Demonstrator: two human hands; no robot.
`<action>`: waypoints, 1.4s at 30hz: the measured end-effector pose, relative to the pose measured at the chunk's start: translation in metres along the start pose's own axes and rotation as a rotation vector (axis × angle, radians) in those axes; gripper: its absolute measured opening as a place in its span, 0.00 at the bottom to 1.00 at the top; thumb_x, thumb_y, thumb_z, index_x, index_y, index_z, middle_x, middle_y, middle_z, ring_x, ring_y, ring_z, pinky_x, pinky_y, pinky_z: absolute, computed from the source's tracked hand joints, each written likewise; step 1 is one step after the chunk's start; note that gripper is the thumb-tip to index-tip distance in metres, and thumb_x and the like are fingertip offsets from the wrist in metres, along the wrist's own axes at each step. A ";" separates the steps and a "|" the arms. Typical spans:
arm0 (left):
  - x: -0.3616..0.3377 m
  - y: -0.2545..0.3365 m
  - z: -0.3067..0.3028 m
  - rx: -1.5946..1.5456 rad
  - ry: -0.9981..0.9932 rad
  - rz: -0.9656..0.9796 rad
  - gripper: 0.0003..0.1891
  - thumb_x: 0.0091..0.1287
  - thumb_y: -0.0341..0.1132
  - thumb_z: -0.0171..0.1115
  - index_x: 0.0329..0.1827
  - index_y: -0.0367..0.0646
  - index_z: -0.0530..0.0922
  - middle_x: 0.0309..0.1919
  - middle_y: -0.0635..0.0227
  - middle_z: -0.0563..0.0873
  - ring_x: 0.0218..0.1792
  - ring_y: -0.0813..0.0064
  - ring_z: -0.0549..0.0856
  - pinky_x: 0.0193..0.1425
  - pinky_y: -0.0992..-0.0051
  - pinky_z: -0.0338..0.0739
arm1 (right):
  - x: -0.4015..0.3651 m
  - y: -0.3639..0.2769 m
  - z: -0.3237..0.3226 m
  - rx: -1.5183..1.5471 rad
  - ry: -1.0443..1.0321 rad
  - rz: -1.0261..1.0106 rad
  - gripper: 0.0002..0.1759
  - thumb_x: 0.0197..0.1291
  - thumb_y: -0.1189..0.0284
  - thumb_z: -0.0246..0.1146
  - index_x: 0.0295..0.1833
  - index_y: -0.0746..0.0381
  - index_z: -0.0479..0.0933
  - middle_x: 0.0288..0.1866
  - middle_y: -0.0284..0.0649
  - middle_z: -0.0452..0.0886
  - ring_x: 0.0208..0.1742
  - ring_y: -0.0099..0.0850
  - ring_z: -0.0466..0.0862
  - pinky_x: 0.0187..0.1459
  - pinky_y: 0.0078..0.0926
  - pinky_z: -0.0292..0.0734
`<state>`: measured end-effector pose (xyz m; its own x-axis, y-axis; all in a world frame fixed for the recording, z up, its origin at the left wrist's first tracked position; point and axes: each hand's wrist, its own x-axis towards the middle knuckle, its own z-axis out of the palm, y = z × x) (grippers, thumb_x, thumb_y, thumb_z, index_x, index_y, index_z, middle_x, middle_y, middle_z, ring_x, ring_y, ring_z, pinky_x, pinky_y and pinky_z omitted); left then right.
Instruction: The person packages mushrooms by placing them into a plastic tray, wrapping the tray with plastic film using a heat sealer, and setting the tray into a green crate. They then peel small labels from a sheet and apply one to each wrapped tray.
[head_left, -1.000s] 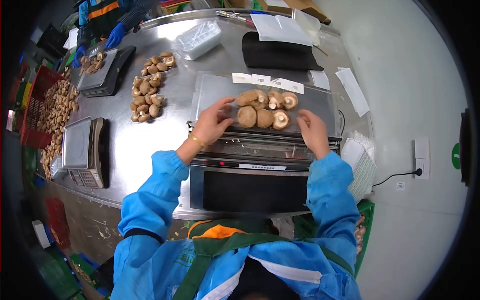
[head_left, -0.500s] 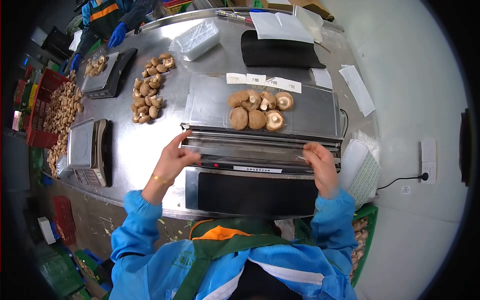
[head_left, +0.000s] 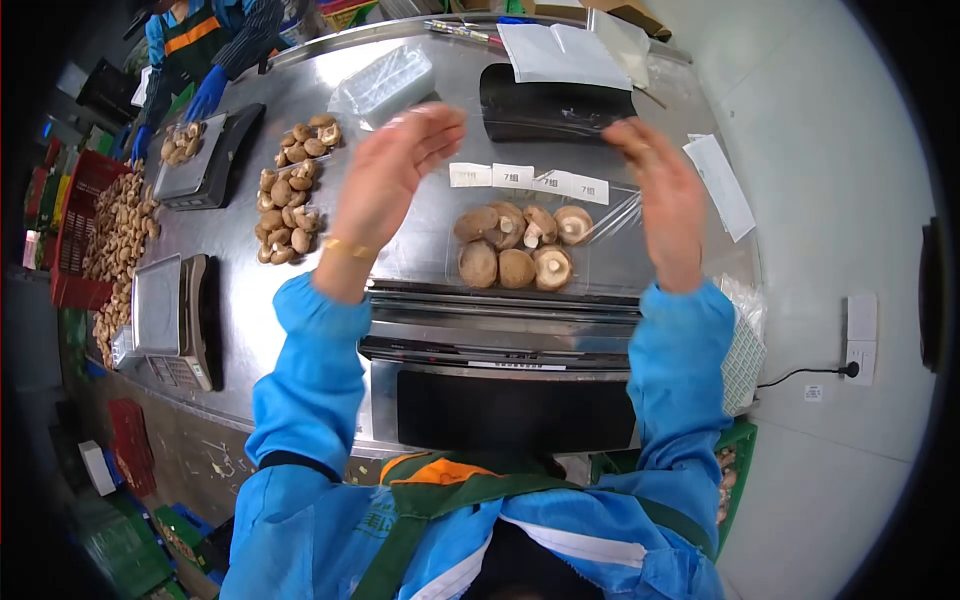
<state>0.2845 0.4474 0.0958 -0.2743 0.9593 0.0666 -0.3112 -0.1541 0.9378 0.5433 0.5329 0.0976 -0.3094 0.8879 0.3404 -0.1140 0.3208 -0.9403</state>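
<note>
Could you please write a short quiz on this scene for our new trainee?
1. How many shiitake mushrooms lie in the clear tray nearest the person's hands?
2. True or false: the person's left hand wears a blue glove.
3. What lies just beyond that tray, as the person sees it?
A) a red crate
B) a row of white paper labels
C) a digital scale

Key:
1. Seven.
2. False: it is bare, with a gold-coloured bracelet at the wrist.
3. B.

This is a produce-packing workroom (weighing scales (head_left: 158, 308), trayed mushrooms (head_left: 512, 236), red crate (head_left: 84, 291)).
</note>
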 end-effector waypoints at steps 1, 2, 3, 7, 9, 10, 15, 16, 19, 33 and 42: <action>0.025 -0.045 -0.018 0.545 -0.023 0.118 0.15 0.72 0.37 0.48 0.50 0.37 0.79 0.38 0.59 0.86 0.40 0.66 0.84 0.50 0.69 0.76 | 0.004 0.032 -0.007 -0.278 -0.082 -0.023 0.24 0.66 0.63 0.52 0.59 0.71 0.71 0.49 0.45 0.82 0.54 0.34 0.80 0.56 0.28 0.70; 0.035 -0.082 -0.033 1.047 -0.098 0.129 0.12 0.68 0.35 0.53 0.42 0.38 0.82 0.40 0.59 0.85 0.37 0.68 0.83 0.47 0.71 0.75 | -0.004 0.060 -0.009 -0.400 -0.193 0.171 0.23 0.66 0.63 0.53 0.58 0.70 0.71 0.46 0.44 0.83 0.51 0.34 0.81 0.54 0.27 0.71; 0.033 -0.110 -0.037 1.076 -0.211 0.257 0.11 0.67 0.35 0.53 0.43 0.39 0.81 0.38 0.57 0.85 0.37 0.65 0.82 0.46 0.70 0.75 | -0.009 0.078 -0.010 -0.519 -0.306 0.363 0.23 0.65 0.63 0.54 0.57 0.69 0.72 0.43 0.44 0.84 0.49 0.33 0.82 0.52 0.26 0.73; -0.012 -0.075 -0.021 0.934 -0.275 -0.193 0.17 0.69 0.43 0.52 0.44 0.35 0.79 0.37 0.54 0.85 0.38 0.62 0.83 0.45 0.68 0.76 | -0.048 0.052 -0.005 -0.297 -0.263 0.497 0.28 0.57 0.65 0.65 0.60 0.68 0.70 0.40 0.41 0.83 0.40 0.27 0.82 0.42 0.25 0.76; -0.034 -0.064 -0.016 0.113 -0.163 -0.683 0.25 0.72 0.50 0.49 0.52 0.34 0.76 0.44 0.60 0.84 0.43 0.71 0.82 0.50 0.73 0.75 | -0.058 0.036 -0.008 -0.197 -0.331 0.680 0.25 0.54 0.69 0.68 0.57 0.68 0.72 0.39 0.37 0.80 0.38 0.21 0.78 0.42 0.21 0.76; -0.046 -0.057 -0.016 0.210 -0.203 -0.750 0.29 0.73 0.54 0.45 0.58 0.33 0.72 0.50 0.63 0.80 0.48 0.75 0.80 0.55 0.75 0.74 | -0.063 0.035 -0.012 -0.196 -0.325 0.682 0.25 0.54 0.69 0.68 0.57 0.68 0.72 0.39 0.37 0.80 0.38 0.21 0.78 0.42 0.21 0.76; -0.116 -0.040 -0.023 0.103 -0.251 -0.877 0.27 0.73 0.53 0.45 0.54 0.33 0.74 0.45 0.63 0.82 0.44 0.78 0.81 0.49 0.75 0.76 | -0.116 -0.003 -0.015 0.014 -0.491 0.869 0.19 0.54 0.70 0.68 0.49 0.69 0.75 0.39 0.35 0.81 0.39 0.20 0.78 0.42 0.20 0.76; -0.136 -0.041 -0.020 0.003 -0.197 -0.930 0.26 0.73 0.53 0.45 0.53 0.35 0.76 0.43 0.64 0.83 0.40 0.79 0.81 0.45 0.77 0.76 | -0.131 -0.011 -0.014 0.013 -0.516 0.958 0.19 0.54 0.70 0.69 0.48 0.69 0.76 0.39 0.35 0.81 0.39 0.20 0.78 0.43 0.21 0.76; -0.193 -0.064 -0.029 0.002 -0.144 -1.080 0.27 0.72 0.54 0.46 0.50 0.35 0.77 0.41 0.66 0.84 0.38 0.79 0.81 0.41 0.79 0.76 | -0.189 -0.007 -0.015 -0.150 -0.538 0.829 0.18 0.53 0.69 0.69 0.46 0.69 0.77 0.36 0.40 0.82 0.37 0.22 0.79 0.42 0.25 0.76; -0.299 -0.068 -0.056 0.581 -0.047 -0.954 0.26 0.74 0.49 0.46 0.41 0.31 0.81 0.20 0.74 0.78 0.22 0.87 0.75 0.25 0.83 0.69 | -0.317 0.006 -0.002 -0.514 -0.036 0.822 0.11 0.64 0.70 0.56 0.40 0.68 0.78 0.29 0.49 0.81 0.27 0.31 0.81 0.33 0.26 0.74; -0.379 -0.119 -0.081 0.529 0.222 -0.919 0.13 0.69 0.42 0.56 0.38 0.43 0.84 0.19 0.77 0.78 0.22 0.87 0.74 0.23 0.81 0.69 | -0.396 0.017 -0.031 -0.471 -0.147 1.045 0.10 0.60 0.75 0.56 0.40 0.71 0.78 0.29 0.43 0.82 0.32 0.27 0.81 0.36 0.21 0.75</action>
<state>0.3521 0.0827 -0.0687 -0.3120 0.5830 -0.7502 -0.0642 0.7749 0.6288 0.6934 0.1973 -0.0534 -0.1556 0.7559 -0.6359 0.6164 -0.4287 -0.6604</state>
